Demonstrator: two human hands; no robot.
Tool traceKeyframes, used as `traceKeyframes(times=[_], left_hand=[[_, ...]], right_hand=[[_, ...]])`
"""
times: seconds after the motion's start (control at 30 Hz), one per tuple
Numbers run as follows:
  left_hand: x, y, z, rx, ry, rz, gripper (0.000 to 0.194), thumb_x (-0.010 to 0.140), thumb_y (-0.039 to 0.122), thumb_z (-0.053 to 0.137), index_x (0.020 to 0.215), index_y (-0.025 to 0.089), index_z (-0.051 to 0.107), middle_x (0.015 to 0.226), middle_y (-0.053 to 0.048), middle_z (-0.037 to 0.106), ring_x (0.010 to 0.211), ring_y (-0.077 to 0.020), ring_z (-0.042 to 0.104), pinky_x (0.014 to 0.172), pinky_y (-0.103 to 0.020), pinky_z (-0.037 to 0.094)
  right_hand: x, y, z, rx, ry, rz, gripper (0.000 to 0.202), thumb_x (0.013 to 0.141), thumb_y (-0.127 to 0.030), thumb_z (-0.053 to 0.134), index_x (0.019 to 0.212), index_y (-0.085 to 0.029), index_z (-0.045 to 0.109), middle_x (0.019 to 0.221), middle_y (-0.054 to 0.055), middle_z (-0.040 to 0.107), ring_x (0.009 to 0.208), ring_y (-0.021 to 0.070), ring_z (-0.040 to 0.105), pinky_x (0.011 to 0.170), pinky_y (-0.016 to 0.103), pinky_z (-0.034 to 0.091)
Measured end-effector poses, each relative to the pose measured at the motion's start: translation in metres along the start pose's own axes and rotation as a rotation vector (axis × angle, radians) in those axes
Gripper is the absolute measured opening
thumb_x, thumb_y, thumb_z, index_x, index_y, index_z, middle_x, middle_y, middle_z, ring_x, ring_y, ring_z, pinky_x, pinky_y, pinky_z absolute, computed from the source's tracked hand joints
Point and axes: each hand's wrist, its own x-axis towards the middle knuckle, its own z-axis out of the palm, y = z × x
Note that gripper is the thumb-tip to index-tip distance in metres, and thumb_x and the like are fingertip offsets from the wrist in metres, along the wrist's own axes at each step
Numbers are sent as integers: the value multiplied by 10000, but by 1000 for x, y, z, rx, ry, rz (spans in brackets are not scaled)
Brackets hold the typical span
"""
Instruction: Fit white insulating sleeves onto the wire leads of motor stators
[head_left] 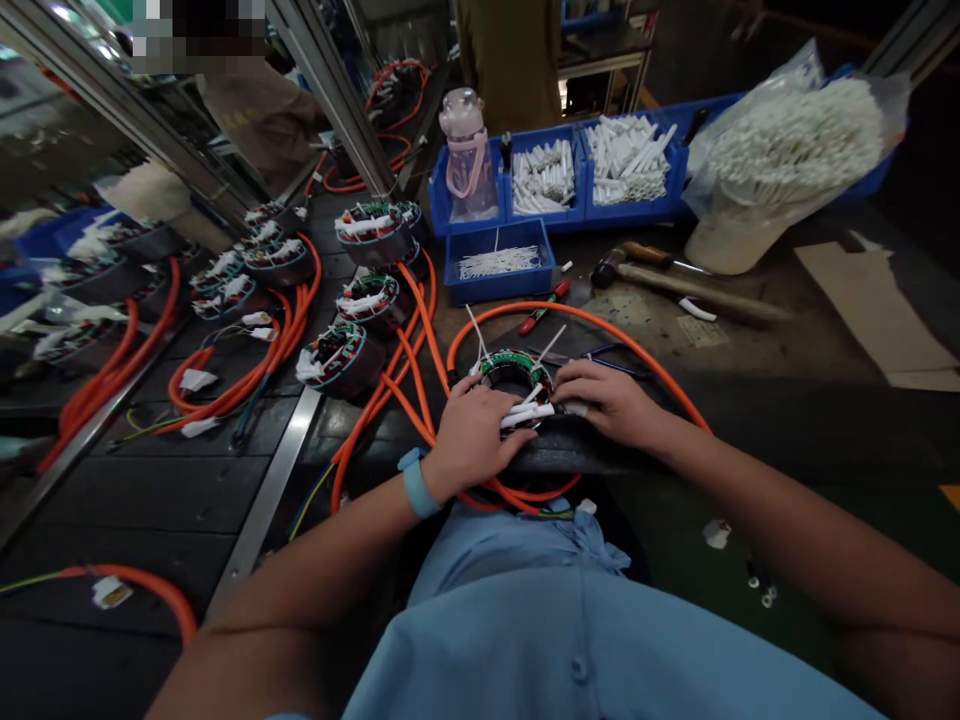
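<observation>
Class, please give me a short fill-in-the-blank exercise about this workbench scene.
1. Both hands rest on a round wound motor stator with thick ____ cables.
2. The left hand has a light ____ band at its wrist.
3. The pink-strapped clear water bottle stands beside the ____ plastic bins.

Missing words: orange; blue; blue

The stator (514, 372) under the hands shows a green and black ring with white sleeves, and its cable (577, 318) is bright orange. The bins (499, 278) are blue and hold white tubes (628, 155); the bottle (466, 155) is clear with pink trim. The worktop (750, 390) is dark brown, the shirt (570, 620) light blue, the wristband (415, 484) pale blue, and the screwdriver (546, 305) red and black.
</observation>
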Motion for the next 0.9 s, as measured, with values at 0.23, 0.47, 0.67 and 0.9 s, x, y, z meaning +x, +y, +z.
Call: traceKeyframes(times=[0.23,0.47,0.67,0.9], left_hand=[[1,2,8,-141,88,-95,165,761,330,656,885,222,638,861,14,672,870,-179,579,1012,-440,271],[-2,-1,10,-179,96,-76,197,758,344,654,908,216,649,872,1,678,866,-179,574,1002,-430,271],[-1,-1,9,-143,72,-72,234,764,355,646,953,218,638,918,-10,683,907,-194,577,1008,-446,272],[3,2,4,-142,24,-125,322,726,334,690,1028,236,635,945,-15,686,937,-219,572,1025,-484,254]], right_hand=[[33,7,2,176,-38,112,95,808,-188,552,856,-177,633,827,24,646,777,139,583,745,280,461],[48,2,-16,92,-293,-45,228,804,-100,507,937,-192,668,943,37,660,917,166,547,867,329,417],[50,2,-21,156,-384,17,166,825,-181,542,858,-206,703,934,37,655,924,159,567,892,326,415],[53,6,-26,161,-374,81,219,811,-134,514,930,-205,682,930,27,654,918,154,575,867,314,439]])
